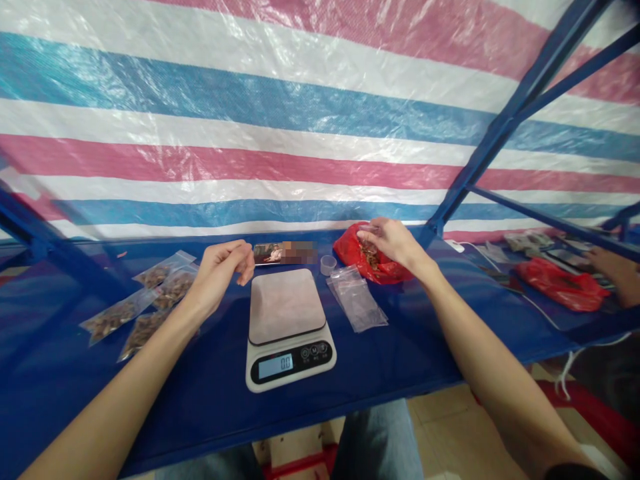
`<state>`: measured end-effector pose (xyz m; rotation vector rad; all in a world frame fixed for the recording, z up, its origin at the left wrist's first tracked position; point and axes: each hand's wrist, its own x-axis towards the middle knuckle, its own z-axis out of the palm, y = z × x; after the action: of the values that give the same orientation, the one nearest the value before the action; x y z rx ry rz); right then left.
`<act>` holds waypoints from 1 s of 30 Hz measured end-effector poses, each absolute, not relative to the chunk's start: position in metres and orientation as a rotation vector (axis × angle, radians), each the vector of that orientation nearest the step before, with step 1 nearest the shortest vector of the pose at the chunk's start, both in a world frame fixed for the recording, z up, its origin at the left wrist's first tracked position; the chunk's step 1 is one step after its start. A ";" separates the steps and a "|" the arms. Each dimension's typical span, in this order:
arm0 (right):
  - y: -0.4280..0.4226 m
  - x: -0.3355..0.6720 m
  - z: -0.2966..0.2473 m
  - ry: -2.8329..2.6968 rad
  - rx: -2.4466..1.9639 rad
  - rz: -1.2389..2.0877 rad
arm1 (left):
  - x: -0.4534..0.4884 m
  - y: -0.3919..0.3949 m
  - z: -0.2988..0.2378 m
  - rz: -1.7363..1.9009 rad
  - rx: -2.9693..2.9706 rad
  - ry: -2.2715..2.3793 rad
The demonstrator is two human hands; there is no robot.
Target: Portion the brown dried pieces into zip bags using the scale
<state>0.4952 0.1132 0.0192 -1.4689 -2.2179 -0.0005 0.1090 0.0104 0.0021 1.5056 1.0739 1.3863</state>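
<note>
One scale (290, 330) at near edge, centre, display zero. Four filled pouches (170, 288) left of it, a stack of empty pouches (356, 299) right. Behind, left hand (220, 270) loosely pinched, nothing seen in it. One red bag (350, 250) toward back edge, right of scale; right hand (393, 241) pinched in its mouth, the nearer hand

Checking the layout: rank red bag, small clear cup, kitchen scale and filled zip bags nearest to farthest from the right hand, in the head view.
1. Red bag: at the right hand.
2. Small clear cup: left of it.
3. Kitchen scale: table centre.
4. Filled zip bags: far left.
</note>
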 end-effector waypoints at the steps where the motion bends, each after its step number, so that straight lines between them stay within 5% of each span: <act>1: 0.112 0.496 0.016 -2.208 -1.475 -0.002 | 0.109 0.010 0.003 1.386 1.505 1.077; 30: 0.098 0.501 0.031 -1.726 -1.375 -0.171 | 0.108 0.013 -0.002 1.384 1.491 1.057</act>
<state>0.5009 0.0980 0.0307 -1.3745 -1.7265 -0.1708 0.1082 0.0128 -0.0018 1.4907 1.0571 1.3841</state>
